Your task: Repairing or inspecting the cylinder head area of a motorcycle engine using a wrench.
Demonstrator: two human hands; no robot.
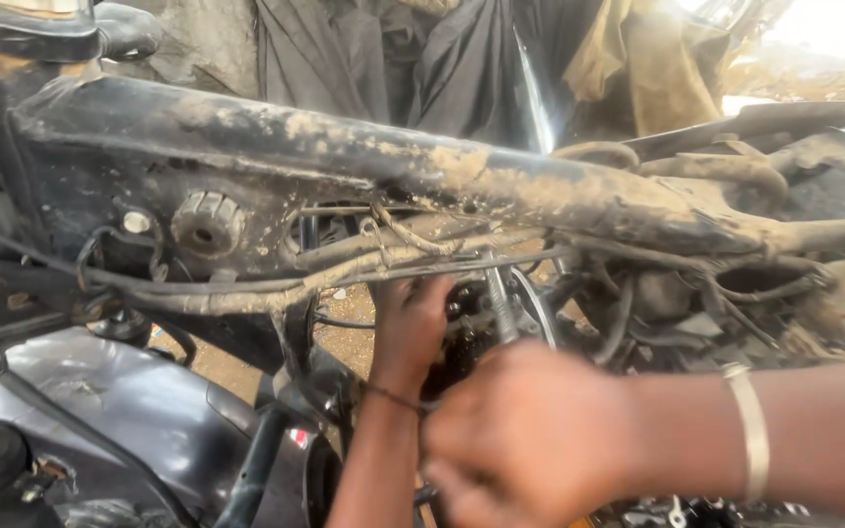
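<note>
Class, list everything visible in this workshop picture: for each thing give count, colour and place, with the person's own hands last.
motorcycle frame: one, black caked with tan mud, across the upper picture
round knob: one, mud-coated, on the frame's left side
cables: several, muddy, strung under the frame
dark cloth: several hanging pieces, black, background top
black bodywork: one, glossy, lower left
bracelet: one, silver, on the right wrist
left hand: one, reaching into the engine area under the cables
right hand: one, fist closed, foreground; contents hidden

Frame spine [364,161] runs across top, cable bundle [276,284] under it, both hands below center, fuel tank [129,411] lower left.
</note>
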